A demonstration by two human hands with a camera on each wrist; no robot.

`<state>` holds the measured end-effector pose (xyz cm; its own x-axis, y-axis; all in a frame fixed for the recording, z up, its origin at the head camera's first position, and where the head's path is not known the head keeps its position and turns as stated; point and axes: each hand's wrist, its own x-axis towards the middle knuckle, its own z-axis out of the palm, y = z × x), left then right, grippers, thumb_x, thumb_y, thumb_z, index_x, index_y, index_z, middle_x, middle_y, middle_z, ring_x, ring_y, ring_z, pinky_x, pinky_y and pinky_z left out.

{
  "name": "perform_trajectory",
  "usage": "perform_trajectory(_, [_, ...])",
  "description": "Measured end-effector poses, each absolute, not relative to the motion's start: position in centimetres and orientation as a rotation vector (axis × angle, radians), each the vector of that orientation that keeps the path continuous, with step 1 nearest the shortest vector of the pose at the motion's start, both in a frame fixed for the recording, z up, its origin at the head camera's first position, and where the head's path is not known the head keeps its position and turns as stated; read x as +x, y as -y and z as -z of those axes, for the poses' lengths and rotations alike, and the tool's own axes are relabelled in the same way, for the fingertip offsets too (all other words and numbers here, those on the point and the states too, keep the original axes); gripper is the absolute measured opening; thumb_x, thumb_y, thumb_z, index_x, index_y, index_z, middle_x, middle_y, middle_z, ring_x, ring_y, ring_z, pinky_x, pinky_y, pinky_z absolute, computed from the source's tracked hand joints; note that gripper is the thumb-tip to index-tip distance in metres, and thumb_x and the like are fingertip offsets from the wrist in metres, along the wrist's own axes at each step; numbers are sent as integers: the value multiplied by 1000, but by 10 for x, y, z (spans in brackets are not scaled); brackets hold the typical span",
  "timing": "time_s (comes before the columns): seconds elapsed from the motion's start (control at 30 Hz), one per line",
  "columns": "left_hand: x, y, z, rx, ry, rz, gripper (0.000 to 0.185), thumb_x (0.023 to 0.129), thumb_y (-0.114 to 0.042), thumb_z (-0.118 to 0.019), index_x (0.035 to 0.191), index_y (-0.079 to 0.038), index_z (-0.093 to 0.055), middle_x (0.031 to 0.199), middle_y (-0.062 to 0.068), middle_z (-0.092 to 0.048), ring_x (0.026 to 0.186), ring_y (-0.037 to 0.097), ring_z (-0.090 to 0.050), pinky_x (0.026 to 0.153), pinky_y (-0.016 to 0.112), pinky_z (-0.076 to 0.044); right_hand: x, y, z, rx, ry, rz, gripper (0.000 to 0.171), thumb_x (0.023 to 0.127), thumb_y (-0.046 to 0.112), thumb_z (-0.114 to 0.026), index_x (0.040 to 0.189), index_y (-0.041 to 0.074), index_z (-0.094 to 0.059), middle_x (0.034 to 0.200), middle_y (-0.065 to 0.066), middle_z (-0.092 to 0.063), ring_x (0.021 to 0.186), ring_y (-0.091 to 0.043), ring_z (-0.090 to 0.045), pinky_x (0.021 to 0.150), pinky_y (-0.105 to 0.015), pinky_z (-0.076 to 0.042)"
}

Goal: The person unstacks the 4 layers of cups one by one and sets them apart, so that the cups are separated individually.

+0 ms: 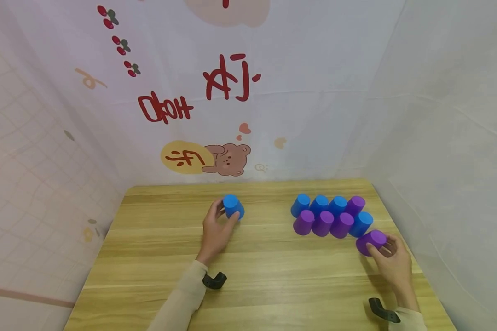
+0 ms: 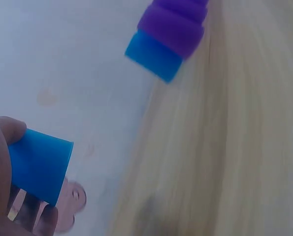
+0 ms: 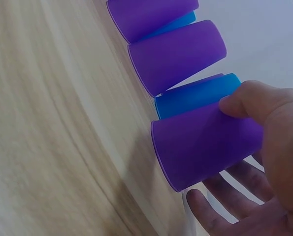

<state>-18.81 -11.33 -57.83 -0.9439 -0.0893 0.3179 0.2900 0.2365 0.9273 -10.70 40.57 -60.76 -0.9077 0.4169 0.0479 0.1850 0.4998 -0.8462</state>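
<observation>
My left hand [image 1: 217, 230] holds a blue cup [image 1: 233, 207] upside down, thumb on one side and fingers on the other, left of the other cups. In the left wrist view the same blue cup [image 2: 40, 164] shows its wide rim beyond the fingers. At the right, a purple cup [image 1: 370, 242] is in the grip of my right hand [image 1: 395, 264], base up and tilted. The right wrist view has the thumb across this purple cup [image 3: 205, 142], close beside a blue cup [image 3: 195, 96]. Upside-down cups stand in two rows, blue ones [image 1: 320, 204] mostly behind purple ones [image 1: 323, 224].
The wooden table [image 1: 257, 285] ends at a white printed curtain [image 1: 314, 115] along the back. White cloth [image 1: 451, 184] also hangs close by the right side. Each wrist wears a black curved mount [image 1: 214, 281].
</observation>
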Motion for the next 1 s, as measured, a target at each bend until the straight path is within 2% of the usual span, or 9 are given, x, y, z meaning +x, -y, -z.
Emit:
perform_trajectory(0.17, [-180, 86, 569, -337, 2208, 1750, 62, 102, -17, -86, 157, -12, -59, 154, 9, -69, 148, 32, -67, 124, 52, -59, -107, -406, 606, -484, 2495, -1370, 65, 100, 15, -88, 152, -3, -53, 109, 42, -53, 101, 27, -55, 86, 4, -53])
perform_trajectory(0.57, [-162, 26, 549, -649, 2236, 1749, 59, 100, -20, -87, 154, -15, -63, 149, 5, -73, 140, 28, -70, 116, 48, -64, -107, -407, 603, -467, 2504, -1380, 65, 99, 14, -89, 150, -4, -53, 108, 41, -54, 100, 26, -56, 85, 3, -53])
perform_trajectory(0.8, [-157, -13, 556, -902, 2239, 1645, 57, 100, -20, -86, 152, -14, -62, 147, 5, -73, 137, 22, -71, 113, 37, -65, -107, -409, 602, -459, 2526, -1374, 65, 100, 16, -88, 151, -4, -52, 109, 41, -53, 100, 26, -54, 84, 4, -53])
perform_trajectory(1.0, [-150, -46, 565, -1045, 2296, 1607, 57, 101, -21, -87, 151, -13, -60, 148, 5, -70, 139, 20, -70, 117, 31, -62, -107, -409, 602, -450, 2529, -1381, 65, 100, 16, -88, 151, -4, -52, 109, 41, -53, 101, 26, -54, 84, 4, -53])
